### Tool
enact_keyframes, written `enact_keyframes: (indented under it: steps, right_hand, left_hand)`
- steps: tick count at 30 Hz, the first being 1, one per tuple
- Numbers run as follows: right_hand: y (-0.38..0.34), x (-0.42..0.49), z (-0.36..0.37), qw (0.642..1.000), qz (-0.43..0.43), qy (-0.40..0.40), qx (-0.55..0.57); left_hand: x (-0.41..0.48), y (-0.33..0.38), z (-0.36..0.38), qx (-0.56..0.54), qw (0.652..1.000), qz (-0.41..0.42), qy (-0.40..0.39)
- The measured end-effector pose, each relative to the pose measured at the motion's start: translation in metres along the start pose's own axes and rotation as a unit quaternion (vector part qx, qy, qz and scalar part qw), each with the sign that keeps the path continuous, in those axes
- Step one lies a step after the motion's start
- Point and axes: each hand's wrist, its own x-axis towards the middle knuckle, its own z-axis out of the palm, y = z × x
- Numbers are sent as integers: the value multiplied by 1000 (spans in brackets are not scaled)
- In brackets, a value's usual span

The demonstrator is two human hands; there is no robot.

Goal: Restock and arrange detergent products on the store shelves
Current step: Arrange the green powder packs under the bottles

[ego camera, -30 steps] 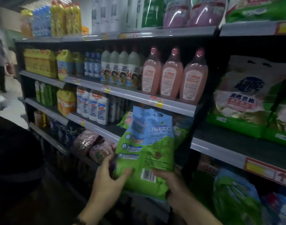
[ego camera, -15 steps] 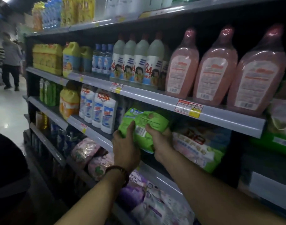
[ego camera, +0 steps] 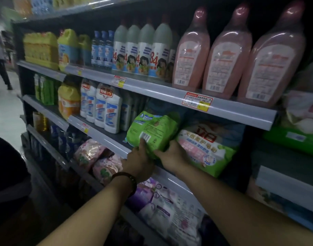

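step: I seat green detergent bag [ego camera: 152, 132] on middle shelf [ego camera: 102, 138], between white bottles [ego camera: 109, 110] and pink-green bag [ego camera: 205, 150] | left hand [ego camera: 139, 162], right hand [ego camera: 171, 157] both grip its near end | my call: slide straight back, avoid nudging bottles, release once flat

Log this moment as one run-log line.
step: shelving green bag | left hand: grips bag | right hand: grips bag | spot: middle shelf, beside pink-and-green bag
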Motion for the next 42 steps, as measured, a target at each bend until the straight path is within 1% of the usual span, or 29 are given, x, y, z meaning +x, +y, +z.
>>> enact_keyframes:
  steps: [2, 4, 6, 8, 10, 12, 15, 17, 21, 26, 28, 30, 32, 35, 38, 40, 42]
  right_hand:
    - [2, -23, -15, 1000, -11, -17, -12]
    - [7, -48, -34, 998, -25, -23, -48]
    - [15, -77, -54, 997, -38, -13, -62]
    - [30, -108, -74, 998, -38, 1, -47]
    - [56, -140, -91, 999, -24, 3, -25]
    - [90, -173, -109, 999, -16, 19, -24]
    - [143, -219, -137, 999, 1, 42, -14]
    - [178, -247, -161, 997, 44, 55, -13]
    - [238, -296, -204, 989, 109, 103, -11]
    - [284, -338, -247, 978, 168, 119, -12]
    - [299, -344, -256, 975, 188, 118, -5]
    - [311, -347, -262, 971, 209, 116, 14]
    - [324, -345, -263, 966, 226, 119, 35]
    - [340, -336, -258, 957, 250, 127, 75]
    - [356, -326, -253, 954, 258, 127, 90]
    - [360, -320, -252, 951, 266, 123, 94]
    - [366, -313, -249, 946, 274, 127, 115]
  left_hand:
    - [-23, 10, -1, 8, 1000, 30, -6]
    - [-50, 24, 0, 5, 997, 79, 6]
    - [-78, 38, 8, -55, 991, 122, 6]
    - [-110, 52, 23, -114, 982, 150, -20]
    - [-145, 69, 38, -156, 974, 156, -50]
    - [-180, 89, 55, -175, 969, 159, -74]
    - [-226, 117, 82, -168, 965, 173, -108]
    - [-248, 133, 102, -138, 965, 184, -127]
    - [-283, 161, 133, -121, 966, 173, -149]
    - [-298, 191, 163, -98, 969, 157, -163]
    - [-294, 200, 174, -111, 970, 143, -162]
    - [-287, 206, 186, -162, 968, 101, -165]
    - [-277, 206, 206, -226, 955, 43, -185]
    - [-250, 189, 255, -292, 937, -8, -194]
    - [-239, 188, 280, -306, 931, -61, -188]
    - [-245, 203, 270, -300, 934, -75, -177]
    - [-239, 202, 277, -277, 943, -77, -170]
